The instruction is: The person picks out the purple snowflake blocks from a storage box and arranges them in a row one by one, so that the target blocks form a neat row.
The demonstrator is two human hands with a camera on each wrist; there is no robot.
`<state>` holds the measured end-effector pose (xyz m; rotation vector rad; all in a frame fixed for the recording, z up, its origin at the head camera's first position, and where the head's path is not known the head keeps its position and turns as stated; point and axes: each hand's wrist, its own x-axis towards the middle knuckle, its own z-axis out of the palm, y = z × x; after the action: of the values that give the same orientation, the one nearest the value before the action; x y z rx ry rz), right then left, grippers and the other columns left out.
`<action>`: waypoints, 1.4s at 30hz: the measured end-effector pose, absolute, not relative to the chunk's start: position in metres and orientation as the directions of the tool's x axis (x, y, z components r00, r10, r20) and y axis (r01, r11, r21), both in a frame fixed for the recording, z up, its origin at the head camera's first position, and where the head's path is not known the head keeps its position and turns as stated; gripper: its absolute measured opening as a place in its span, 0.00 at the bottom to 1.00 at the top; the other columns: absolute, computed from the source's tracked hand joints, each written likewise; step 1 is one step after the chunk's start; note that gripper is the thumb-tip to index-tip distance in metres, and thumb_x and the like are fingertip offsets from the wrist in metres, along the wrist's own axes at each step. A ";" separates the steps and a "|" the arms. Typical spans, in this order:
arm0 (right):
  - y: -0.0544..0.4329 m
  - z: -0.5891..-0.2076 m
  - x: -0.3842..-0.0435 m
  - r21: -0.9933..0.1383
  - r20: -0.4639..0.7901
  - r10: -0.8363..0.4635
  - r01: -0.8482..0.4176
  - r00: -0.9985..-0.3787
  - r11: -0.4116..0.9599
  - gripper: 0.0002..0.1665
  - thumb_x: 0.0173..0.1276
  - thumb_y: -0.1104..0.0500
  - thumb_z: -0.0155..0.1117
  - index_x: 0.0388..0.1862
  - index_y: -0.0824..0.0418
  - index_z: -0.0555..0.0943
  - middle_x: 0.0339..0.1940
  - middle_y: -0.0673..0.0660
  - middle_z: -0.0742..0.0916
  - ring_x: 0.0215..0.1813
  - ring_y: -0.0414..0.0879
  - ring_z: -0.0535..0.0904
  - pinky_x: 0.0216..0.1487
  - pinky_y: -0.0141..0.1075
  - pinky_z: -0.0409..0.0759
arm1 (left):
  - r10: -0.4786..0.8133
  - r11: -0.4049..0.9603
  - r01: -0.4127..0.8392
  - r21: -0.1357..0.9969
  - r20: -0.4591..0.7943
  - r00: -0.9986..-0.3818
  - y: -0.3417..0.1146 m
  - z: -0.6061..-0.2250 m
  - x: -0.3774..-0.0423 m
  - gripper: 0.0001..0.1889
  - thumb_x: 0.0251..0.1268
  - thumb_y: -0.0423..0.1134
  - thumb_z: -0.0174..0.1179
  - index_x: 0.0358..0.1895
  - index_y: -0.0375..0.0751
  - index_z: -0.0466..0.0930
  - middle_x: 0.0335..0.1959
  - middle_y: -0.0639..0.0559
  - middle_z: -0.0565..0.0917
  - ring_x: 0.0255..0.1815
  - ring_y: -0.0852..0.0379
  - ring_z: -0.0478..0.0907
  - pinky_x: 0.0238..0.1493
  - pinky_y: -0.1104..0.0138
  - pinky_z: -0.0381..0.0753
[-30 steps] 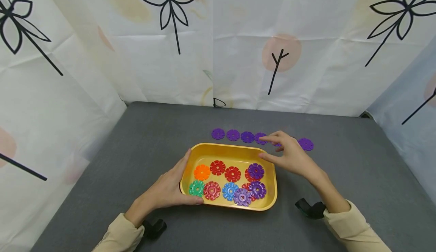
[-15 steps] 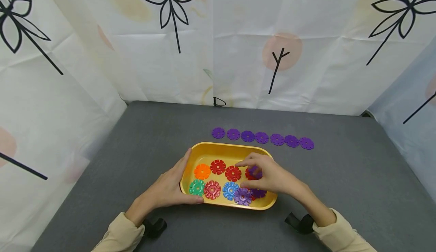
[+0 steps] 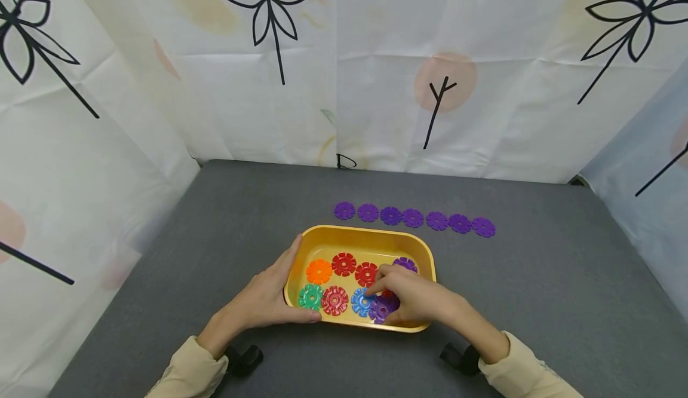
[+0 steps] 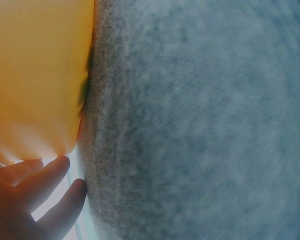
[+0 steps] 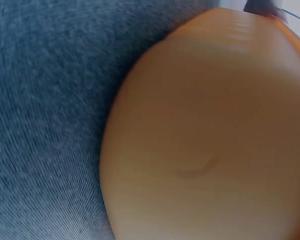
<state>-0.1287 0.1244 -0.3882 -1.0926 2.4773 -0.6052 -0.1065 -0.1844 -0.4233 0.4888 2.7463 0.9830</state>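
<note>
My left hand (image 3: 269,293) grips the left end of a yellow tray (image 3: 371,230), thumb over the front rim and fingers along the left side. The left wrist view shows its fingers (image 4: 65,205) by the tray wall. Inside the tray, my right hand (image 3: 416,293) reaches down with thumb and index finger about a purple flower-shaped disc (image 3: 380,309). I cannot tell whether they pinch it. Near those fingers are a blue disc (image 3: 361,303) and a red disc (image 3: 365,274). Another purple disc (image 3: 405,263) lies partly hidden behind the hand.
Beyond the tray, several purple discs (image 3: 412,218) lie in a row on the grey table (image 3: 258,201). Toward the tray's left are an orange disc (image 3: 319,272), a green disc (image 3: 310,297) and more red discs (image 3: 335,300). White patterned cloth (image 3: 376,87) stands behind the table.
My right hand has come from above the tray's back right rim, down into the tray and toward the front purple disc. The left hand and tray have stayed put.
</note>
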 end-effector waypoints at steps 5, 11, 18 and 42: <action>0.122 -0.393 -0.128 -0.498 -0.114 -0.736 -0.602 -0.668 0.624 0.26 0.56 0.55 0.82 0.55 0.59 0.88 0.41 0.50 0.82 0.40 0.37 0.69 0.41 0.27 0.70 | 0.359 0.726 0.233 0.647 -0.067 -0.931 -0.184 -0.423 -0.106 0.73 0.40 0.73 0.75 0.84 0.59 0.32 0.82 0.49 0.58 0.68 0.49 0.73 0.64 0.48 0.80; 0.122 -0.397 -0.128 -0.485 -0.081 -0.717 -0.601 -0.692 0.635 0.30 0.59 0.52 0.80 0.59 0.60 0.86 0.38 0.49 0.81 0.37 0.37 0.65 0.38 0.27 0.65 | 0.355 0.725 0.226 0.651 -0.073 -0.932 -0.184 -0.422 -0.105 0.74 0.39 0.74 0.75 0.84 0.60 0.32 0.83 0.50 0.57 0.69 0.50 0.73 0.65 0.48 0.79; 0.120 -0.395 -0.128 -0.486 -0.103 -0.712 -0.590 -0.694 0.645 0.36 0.52 0.53 0.85 0.60 0.61 0.86 0.42 0.51 0.82 0.40 0.37 0.68 0.40 0.27 0.69 | 0.352 0.731 0.227 0.644 -0.071 -0.933 -0.184 -0.421 -0.105 0.74 0.38 0.75 0.74 0.85 0.58 0.33 0.83 0.50 0.57 0.68 0.49 0.73 0.65 0.48 0.79; 0.123 -0.393 -0.124 -0.508 0.005 -0.670 -0.579 -0.743 0.638 0.25 0.56 0.55 0.80 0.53 0.60 0.88 0.37 0.49 0.78 0.37 0.37 0.67 0.37 0.26 0.68 | 0.354 0.728 0.227 0.647 -0.071 -0.933 -0.184 -0.422 -0.105 0.73 0.40 0.73 0.75 0.85 0.58 0.33 0.83 0.48 0.58 0.68 0.48 0.73 0.65 0.46 0.79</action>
<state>-0.1240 0.1227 -0.3930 -1.0295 2.6737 -0.7324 -0.1047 -0.1842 -0.4224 0.4655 2.7414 0.9899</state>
